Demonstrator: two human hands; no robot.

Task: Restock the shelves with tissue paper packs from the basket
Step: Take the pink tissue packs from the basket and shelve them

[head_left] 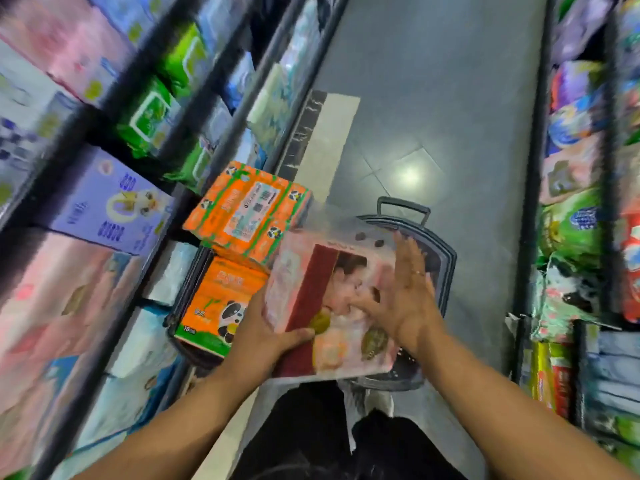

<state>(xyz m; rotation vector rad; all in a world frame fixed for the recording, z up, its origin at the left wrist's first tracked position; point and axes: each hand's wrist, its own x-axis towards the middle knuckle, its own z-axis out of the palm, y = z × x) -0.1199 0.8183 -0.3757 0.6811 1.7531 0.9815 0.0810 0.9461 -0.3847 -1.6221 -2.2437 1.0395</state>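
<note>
A pink tissue pack point(311, 271) with a dark red stripe and a printed photo hovers over the grey basket point(446, 258) on the floor. My left hand point(263, 337) grips its near left corner, thumb lying across the top. My right hand point(401, 299) lies flat on the pack's right side with fingers spread. Two orange panda-print tissue packs sit in the basket's left part: one point(249, 206) stacked on top, another point(214, 303) standing below it.
Shelves point(104, 202) on the left hold pink, purple, green and blue tissue packs. More packaged goods point(571, 230) fill the shelf on the right. Grey floor tiles point(433, 98) run down the aisle between them. My dark trousers show at the bottom.
</note>
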